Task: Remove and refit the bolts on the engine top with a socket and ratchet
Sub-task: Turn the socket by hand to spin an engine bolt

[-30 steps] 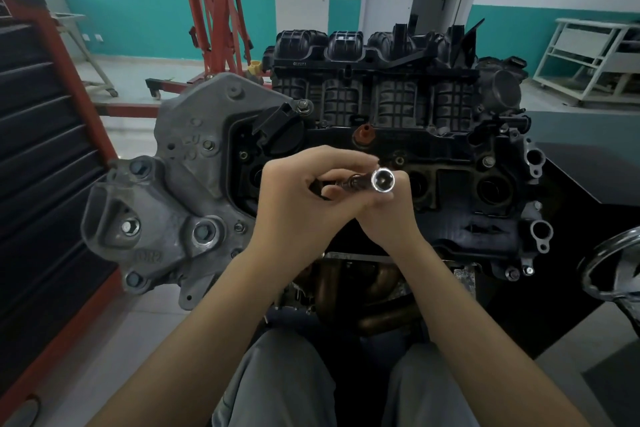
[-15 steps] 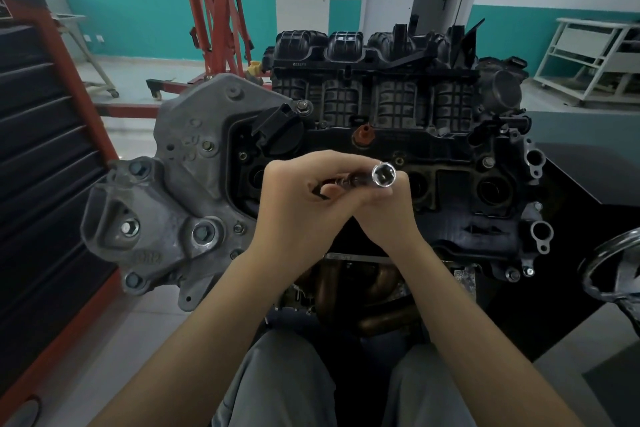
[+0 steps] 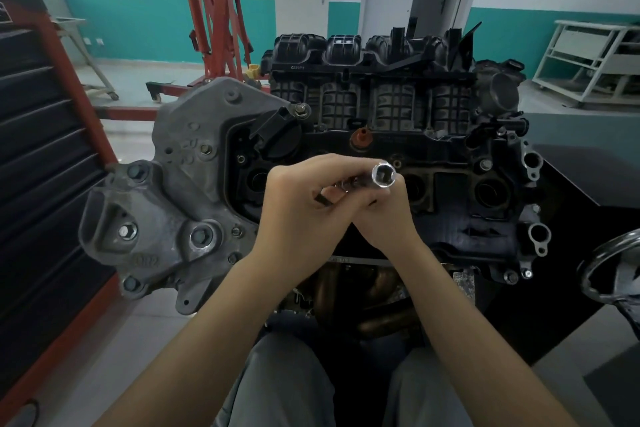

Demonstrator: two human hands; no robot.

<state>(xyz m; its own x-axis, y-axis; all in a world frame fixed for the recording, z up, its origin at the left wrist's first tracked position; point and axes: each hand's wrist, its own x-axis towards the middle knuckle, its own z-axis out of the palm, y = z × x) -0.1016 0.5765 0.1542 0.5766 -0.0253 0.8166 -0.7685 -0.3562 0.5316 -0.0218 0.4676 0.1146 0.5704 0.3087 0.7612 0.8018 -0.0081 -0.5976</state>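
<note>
Two hands meet right in front of you, held up over your lap and short of the engine, which looks like a spot chosen for putting the tool together where you can see it rather than down among the castings. Your left hand (image 3: 304,215) is curled around the slim shaft of the ratchet (image 3: 341,188), thumb laid along it, so the tool is steadied from the handle side. Your right hand (image 3: 384,215) sits underneath and against the left, fingers wrapped up around the front of the shaft just behind the socket (image 3: 383,175); how tightly it grips there I cannot tell, since the left hand covers most of it. That chrome socket is tipped up with its open mouth facing you, so you can look into the recess, a sensible way to check its seating before use. It touches no fastener yet. Beyond your knuckles lies the dark valve cover (image 3: 460,184) with its plug wells, and a small bolt (image 3: 486,165) sits on its upper edge to the right. Left of that, the grey cast bracket (image 3: 173,204) carries larger hex heads. Farther back, the ribbed black intake manifold (image 3: 374,97) rises, and behind it stands the red engine crane (image 3: 214,10).
</note>
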